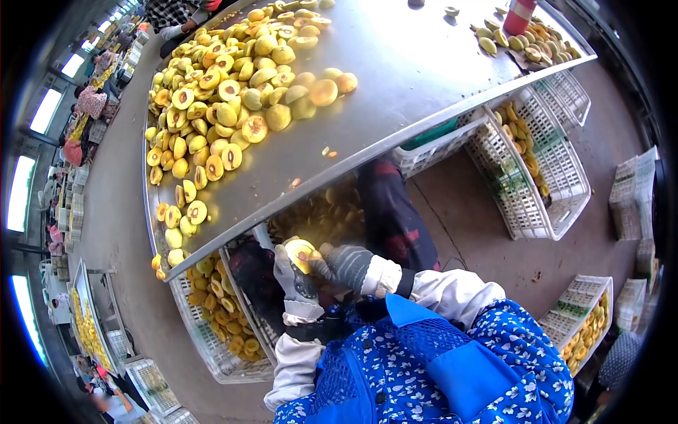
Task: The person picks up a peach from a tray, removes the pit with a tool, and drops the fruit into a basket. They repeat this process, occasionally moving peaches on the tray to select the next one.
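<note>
A yellow peach half [302, 256], cut face up, rests in my left hand [291, 274], whose gloved fingers close around its left side. At the fruit's right edge is my right hand [347, 267], in a grey knitted glove with its fingers curled. Whatever those fingers grip is too small or hidden to make out. Both hands are between my knees, above a crate of fruit [332, 215] that lies partly under the table edge. On the metal table [395, 85] a large heap of halved peaches [226, 92] spreads to the left, some with pits showing.
A crate of peach halves [222, 311] stands by my left leg. To the right are a white crate holding fruit [522, 155] and another full crate [583, 328]. A red cup-like object [519, 18] stands beside fruit at the table's far corner. Another person's gloved hand [171, 32] is across the table.
</note>
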Demonstrator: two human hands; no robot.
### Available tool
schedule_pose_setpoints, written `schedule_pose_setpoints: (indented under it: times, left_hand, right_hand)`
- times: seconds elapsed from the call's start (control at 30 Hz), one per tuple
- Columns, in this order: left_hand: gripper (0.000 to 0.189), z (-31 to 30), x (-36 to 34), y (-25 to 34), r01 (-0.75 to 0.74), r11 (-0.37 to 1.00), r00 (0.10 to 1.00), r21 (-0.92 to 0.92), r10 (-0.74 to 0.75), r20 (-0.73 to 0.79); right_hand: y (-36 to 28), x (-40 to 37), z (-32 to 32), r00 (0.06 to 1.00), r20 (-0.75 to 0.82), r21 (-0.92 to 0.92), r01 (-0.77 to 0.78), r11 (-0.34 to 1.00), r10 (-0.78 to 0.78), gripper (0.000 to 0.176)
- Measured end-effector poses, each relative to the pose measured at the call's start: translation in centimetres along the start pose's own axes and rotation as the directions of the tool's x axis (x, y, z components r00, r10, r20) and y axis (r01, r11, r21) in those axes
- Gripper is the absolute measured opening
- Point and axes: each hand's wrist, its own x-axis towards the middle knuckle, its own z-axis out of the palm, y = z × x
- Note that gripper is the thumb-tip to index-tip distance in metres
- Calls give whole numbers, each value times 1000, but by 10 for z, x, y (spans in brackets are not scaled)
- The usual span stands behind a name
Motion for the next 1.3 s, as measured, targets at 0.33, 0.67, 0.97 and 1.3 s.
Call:
schedule_pose_setpoints:
  times: [0.33, 0.67, 0.97, 1.3]
  left_hand:
    - [43, -10, 12, -9, 25, 999, 995, 28, -28, 101]
    - [39, -3, 5, -7, -104, 964, 992, 246, 84, 90]
    - [35, -3, -1, -1, -124, 962, 990, 245, 102, 98]
    - [32, -2, 0, 12, -280, 827, 950, 488, 167, 262]
  right_hand:
    - [19, 1, 8, 992, -50, -23, 117, 993, -118, 65]
    - [8, -5, -7, 999, 45, 132, -7, 991, 2, 62]
    - [20, 7, 6, 993, 111, 105, 37, 994, -49, 41]
    - [24, 4, 21, 976, 219, 525, -122, 842, 5, 68]
